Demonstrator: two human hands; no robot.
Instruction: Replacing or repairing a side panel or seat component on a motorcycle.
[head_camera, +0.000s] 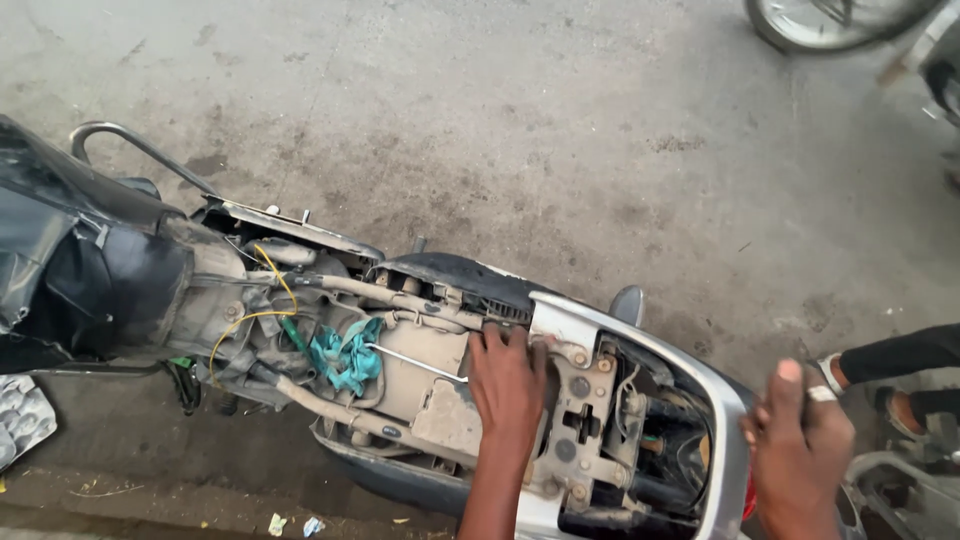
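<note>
Now: Two Hands on a Stripped Scooter Frame

Nearest, at the lower right of the frame, the right hand (798, 450) grips the silver rear body panel (728, 440) of the scooter, fingers curled over its edge, with a ring on one finger. Just left of it, at lower centre, the left hand (508, 385) lies flat with fingers spread narrowly on the dusty box-shaped compartment (440, 395) under the removed seat; whether it holds the thin metal rod (415, 363) running out from beside its thumb cannot be told. That rod points toward a teal rag (347, 355) tucked among the frame tubes at centre. Left of the rag, a yellow wire (268, 300) loops over grimy parts. Further left sits the black seat (70, 265), tipped up. Beyond lies stained concrete floor (520, 110), and a wheel (830, 20) shows at the upper right.
</note>
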